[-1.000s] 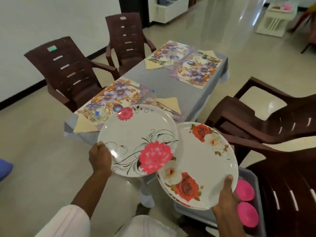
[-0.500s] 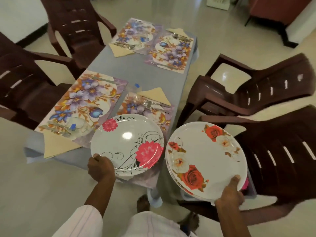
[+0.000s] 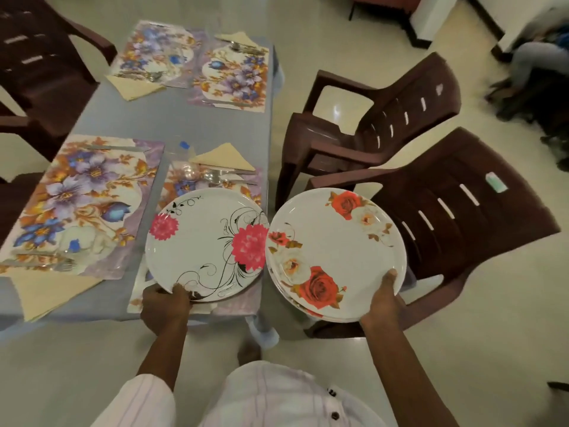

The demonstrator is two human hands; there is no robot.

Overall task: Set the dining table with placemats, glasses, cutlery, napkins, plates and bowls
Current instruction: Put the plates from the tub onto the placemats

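My left hand (image 3: pixel 164 306) grips the near rim of a white plate with pink flowers (image 3: pixel 197 245), which is over the near right floral placemat (image 3: pixel 248 303); whether it rests on the mat I cannot tell. My right hand (image 3: pixel 381 300) holds a stack of white plates with red roses (image 3: pixel 335 254) beside the table's right edge, thumb on the top rim. The grey table (image 3: pixel 172 118) carries several floral placemats, each with a yellow napkin (image 3: pixel 223 157) and cutlery. A clear glass (image 3: pixel 187 172) stands on the near right mat.
Two brown plastic chairs (image 3: pixel 378 124) (image 3: pixel 455 204) stand close to the table's right side, the nearer one just behind the plate stack. Two more brown chairs (image 3: pixel 40 66) are on the left. A seated person (image 3: pixel 542 57) is at the far right.
I have come closer and look more steeply down. The pink-flower plate moved forward and down over the near right placemat. The rose plate stack stayed to its right.
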